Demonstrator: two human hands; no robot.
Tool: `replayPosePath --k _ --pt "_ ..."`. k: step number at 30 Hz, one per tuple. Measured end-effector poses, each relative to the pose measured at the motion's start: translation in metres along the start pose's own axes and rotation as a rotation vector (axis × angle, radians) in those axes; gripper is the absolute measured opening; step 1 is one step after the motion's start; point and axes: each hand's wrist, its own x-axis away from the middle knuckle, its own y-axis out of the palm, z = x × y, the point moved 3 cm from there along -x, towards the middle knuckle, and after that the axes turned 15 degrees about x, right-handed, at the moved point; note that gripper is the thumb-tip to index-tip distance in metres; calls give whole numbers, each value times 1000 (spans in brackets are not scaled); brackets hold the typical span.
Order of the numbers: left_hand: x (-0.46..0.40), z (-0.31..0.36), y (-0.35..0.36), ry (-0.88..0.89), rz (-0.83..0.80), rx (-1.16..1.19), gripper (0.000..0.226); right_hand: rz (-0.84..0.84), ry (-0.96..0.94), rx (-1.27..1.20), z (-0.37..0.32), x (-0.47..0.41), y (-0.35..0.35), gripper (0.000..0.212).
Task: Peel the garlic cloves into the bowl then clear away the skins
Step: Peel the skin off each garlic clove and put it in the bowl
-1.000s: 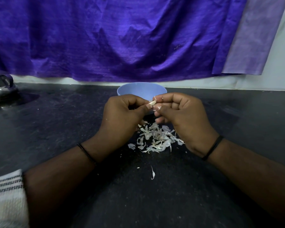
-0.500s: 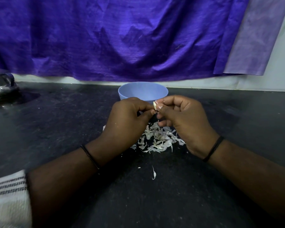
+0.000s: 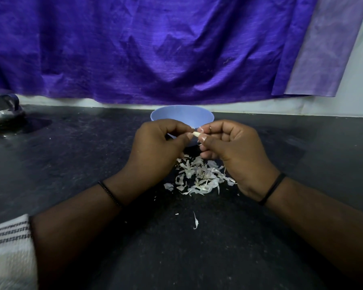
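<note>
Just in front of the blue bowl, above the dark worktop, both hands meet over a single garlic clove. The left hand has its fingers curled, with thumb and forefinger pinching the near end of the clove. The right hand is likewise curled, its fingertips nipping at the other end, where a thin flap of skin seems to be coming away. The clove shows pale and bare along the part between the two grips, so the peeling of this one looks well along.

Such a clove is small, light and firm, so it will take a fair pinch without bruising; once bare it is likely smooth and a little tacky, apt to squirt out from between the fingers if squeezed on its rounded sides. Holding it by one end and stripping from the other seems the safest grip. The bowl sits just beyond the hands, so dropping the clove in should need only a short reach forward; what lies inside it cannot be seen from here.

Beneath the hands, a heap of garlic skins lies on the worktop, with a stray sliver nearer the person. These are papery, nearly weightless and brittle; they will scatter at a breath or cling to damp fingers, so sweeping them together with the edge of a hand should serve better than picking at them. A steel pot stands at the far left, and a purple cloth hangs behind.
</note>
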Motion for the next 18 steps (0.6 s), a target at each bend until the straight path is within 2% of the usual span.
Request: replayPosePath --k 7,18 --pt "1 0 1 -145 -25 212 9 -1 -2 43 0 -1 0 13" --pt "4 -2 8 -197 6 275 15 -9 12 25 -3 3 3 12"
